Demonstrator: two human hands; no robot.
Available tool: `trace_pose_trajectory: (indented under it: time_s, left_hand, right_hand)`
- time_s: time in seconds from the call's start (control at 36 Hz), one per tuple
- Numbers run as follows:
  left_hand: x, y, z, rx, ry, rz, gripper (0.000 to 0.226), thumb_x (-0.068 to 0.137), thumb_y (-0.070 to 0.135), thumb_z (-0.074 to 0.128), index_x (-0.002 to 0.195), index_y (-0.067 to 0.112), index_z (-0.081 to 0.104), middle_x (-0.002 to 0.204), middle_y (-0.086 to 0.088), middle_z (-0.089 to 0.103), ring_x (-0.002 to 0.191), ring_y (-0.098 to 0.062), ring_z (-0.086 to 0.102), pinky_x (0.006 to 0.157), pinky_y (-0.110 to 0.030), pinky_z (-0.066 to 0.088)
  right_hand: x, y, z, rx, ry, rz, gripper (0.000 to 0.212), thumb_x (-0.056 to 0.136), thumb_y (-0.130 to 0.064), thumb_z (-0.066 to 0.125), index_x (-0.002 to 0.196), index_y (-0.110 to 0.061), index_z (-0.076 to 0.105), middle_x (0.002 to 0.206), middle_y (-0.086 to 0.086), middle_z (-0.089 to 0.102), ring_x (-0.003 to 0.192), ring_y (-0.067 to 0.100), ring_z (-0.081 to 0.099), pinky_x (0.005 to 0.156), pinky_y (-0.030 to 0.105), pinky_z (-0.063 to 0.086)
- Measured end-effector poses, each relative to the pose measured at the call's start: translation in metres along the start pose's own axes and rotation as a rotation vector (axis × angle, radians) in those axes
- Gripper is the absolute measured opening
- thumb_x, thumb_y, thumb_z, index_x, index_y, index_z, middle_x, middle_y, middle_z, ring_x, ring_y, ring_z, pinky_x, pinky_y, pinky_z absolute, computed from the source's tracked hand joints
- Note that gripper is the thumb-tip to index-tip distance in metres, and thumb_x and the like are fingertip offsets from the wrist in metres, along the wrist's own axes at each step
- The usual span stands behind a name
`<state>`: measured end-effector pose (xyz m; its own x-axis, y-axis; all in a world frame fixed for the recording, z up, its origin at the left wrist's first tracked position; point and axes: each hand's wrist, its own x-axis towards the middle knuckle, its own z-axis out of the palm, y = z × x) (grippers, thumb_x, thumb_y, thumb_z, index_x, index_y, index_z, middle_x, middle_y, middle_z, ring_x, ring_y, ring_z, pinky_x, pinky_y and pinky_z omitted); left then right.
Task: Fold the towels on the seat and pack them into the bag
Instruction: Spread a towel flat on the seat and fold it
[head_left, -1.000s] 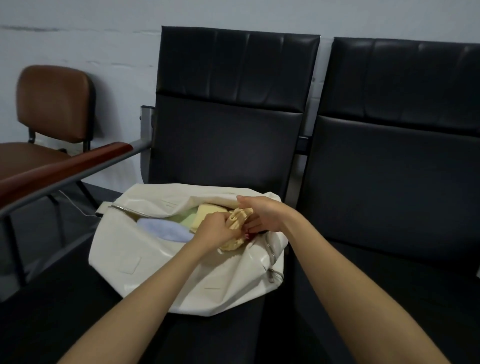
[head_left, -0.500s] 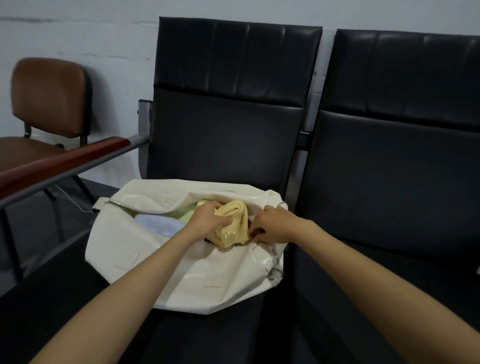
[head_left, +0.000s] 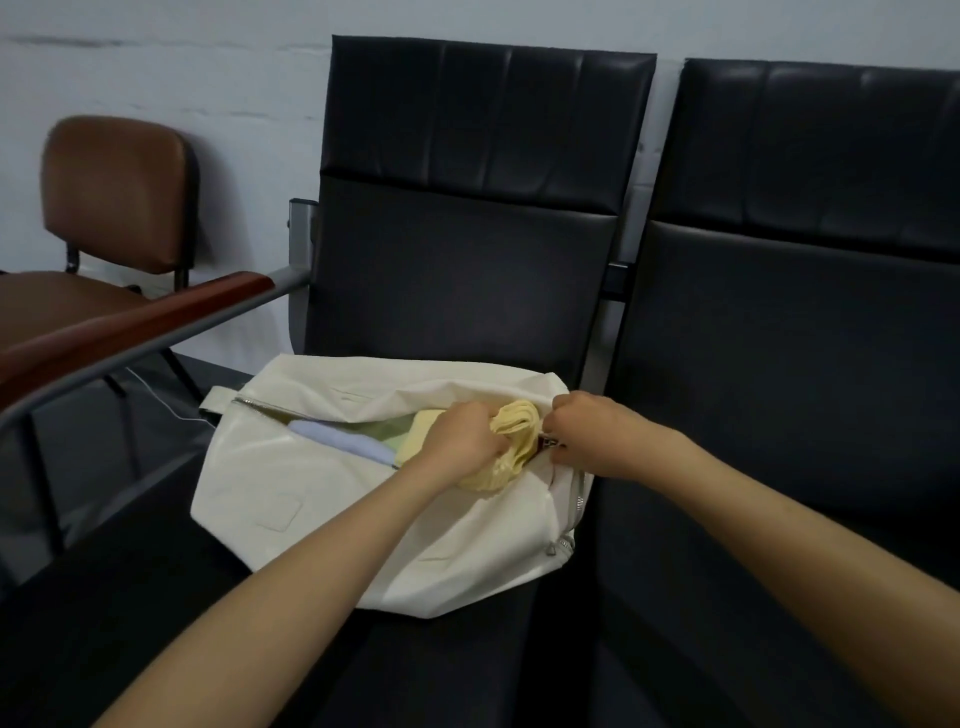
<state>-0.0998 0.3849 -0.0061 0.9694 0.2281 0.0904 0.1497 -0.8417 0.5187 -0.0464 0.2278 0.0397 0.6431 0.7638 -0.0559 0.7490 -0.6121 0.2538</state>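
Towels (head_left: 337, 441) in bag (head_left: 291, 499), three; fourth towel (head_left: 514, 431) in left grip (head_left: 460, 439); right grip (head_left: 587, 436) pinching bag rim.

Under my hands the bag (head_left: 311, 499) lies on the seat (head_left: 467, 670), its open mouth running leftward from them. Between my left hand (head_left: 462, 441) and my right hand (head_left: 592, 436) sits a rolled towel (head_left: 514, 434), half inside that mouth. The left hand grips it, and the right pinches the bag's edge just beside it. Left of my left hand, folded towels (head_left: 353, 444) lie side by side inside the bag. Beyond my hands rises the backrest (head_left: 467, 249). Right of my right hand is a second seat (head_left: 779, 519). Far left of my left hand runs an armrest (head_left: 130, 332), with a separate chair (head_left: 119, 192) behind it, against the wall (head_left: 182, 67).
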Motion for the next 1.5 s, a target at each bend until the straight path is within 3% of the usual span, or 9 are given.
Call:
trace_pose_trajectory:
  time_s: [0.11,0.25,0.33,0.53,0.67,0.86,1.22,1.33,1.5]
  left_hand:
    - [-0.003,0.010,0.013,0.083,-0.146,0.014,0.023,0.096,0.032,0.053,0.086,0.012,0.053,0.095,-0.012,0.063,0.095,-0.030,0.060,0.067,-0.032,0.035]
    - [-0.004,0.010,0.009,0.048,-0.440,-0.056,0.037,0.101,0.011,0.029,0.120,-0.012,0.050,0.129,-0.027,0.052,0.118,-0.038,0.048,0.071,-0.029,0.028]
    - [-0.003,0.005,0.003,0.096,-0.518,-0.028,0.037,0.103,0.017,0.028,0.129,-0.002,0.047,0.135,-0.020,0.049,0.123,-0.032,0.046,0.089,-0.030,0.034]
    - [0.000,0.002,0.021,0.077,-0.411,0.022,0.044,0.105,0.027,0.032,0.145,0.011,0.039,0.136,-0.017,0.053,0.121,-0.032,0.051,0.097,-0.033,0.037]
    - [-0.011,-0.010,-0.007,0.079,-0.324,-0.001,0.036,0.103,0.028,0.038,0.114,0.003,0.062,0.113,-0.022,0.062,0.105,-0.030,0.057,0.074,-0.028,0.034]
    - [-0.028,-0.044,0.008,0.030,-0.362,0.181,0.033,0.098,0.016,0.047,0.128,0.020,0.061,0.130,0.006,0.059,0.118,-0.017,0.053,0.094,-0.024,0.040]
    - [-0.003,-0.043,0.008,-0.284,-0.398,0.077,0.037,0.100,0.024,0.048,0.136,0.023,0.054,0.129,0.005,0.059,0.116,-0.015,0.057,0.101,-0.026,0.044]
    - [-0.012,-0.072,-0.006,0.119,-0.116,0.239,0.033,0.098,0.031,0.046,0.118,0.016,0.067,0.123,0.002,0.063,0.115,-0.017,0.055,0.093,-0.026,0.041]
    - [-0.021,-0.094,0.002,0.528,-0.349,0.103,0.045,0.106,0.031,0.020,0.150,0.027,0.029,0.161,0.009,0.010,0.148,-0.015,0.011,0.117,-0.051,0.004]
  right_hand:
    - [-0.001,-0.002,0.007,0.048,-0.037,0.023,0.019,0.090,-0.013,0.051,0.101,-0.004,0.063,0.104,0.009,0.054,0.093,0.026,0.057,0.071,0.033,0.048]
    - [-0.005,-0.006,0.017,0.095,-0.013,0.048,0.018,0.090,-0.012,0.049,0.101,-0.005,0.062,0.104,0.009,0.054,0.094,0.025,0.054,0.067,0.030,0.038]
    - [-0.006,-0.008,0.017,0.109,0.023,0.059,0.016,0.091,-0.012,0.049,0.099,-0.005,0.061,0.102,0.008,0.051,0.094,0.025,0.053,0.067,0.030,0.037]
    - [-0.010,-0.013,0.009,0.126,0.132,0.078,0.030,0.093,-0.011,0.047,0.119,-0.005,0.060,0.115,0.008,0.053,0.107,0.026,0.050,0.077,0.032,0.044]
    - [-0.014,-0.008,0.009,0.155,0.130,0.084,0.031,0.093,-0.014,0.049,0.121,-0.005,0.059,0.116,0.008,0.054,0.110,0.026,0.049,0.082,0.034,0.047]
    - [-0.016,-0.010,0.010,0.203,0.150,0.083,0.031,0.094,-0.017,0.049,0.122,-0.007,0.059,0.118,0.006,0.054,0.113,0.024,0.048,0.086,0.033,0.046]
    - [-0.018,-0.008,0.013,0.270,0.126,0.120,0.028,0.092,-0.018,0.050,0.116,-0.007,0.060,0.114,0.006,0.054,0.110,0.024,0.049,0.086,0.037,0.049]
    - [-0.020,-0.009,0.015,0.282,0.117,0.114,0.027,0.092,-0.018,0.050,0.116,-0.009,0.060,0.114,0.005,0.055,0.111,0.023,0.048,0.086,0.037,0.049]
    - [-0.024,-0.012,0.017,0.296,0.127,0.114,0.030,0.095,-0.019,0.047,0.122,-0.015,0.059,0.117,0.003,0.054,0.113,0.022,0.044,0.089,0.036,0.047]
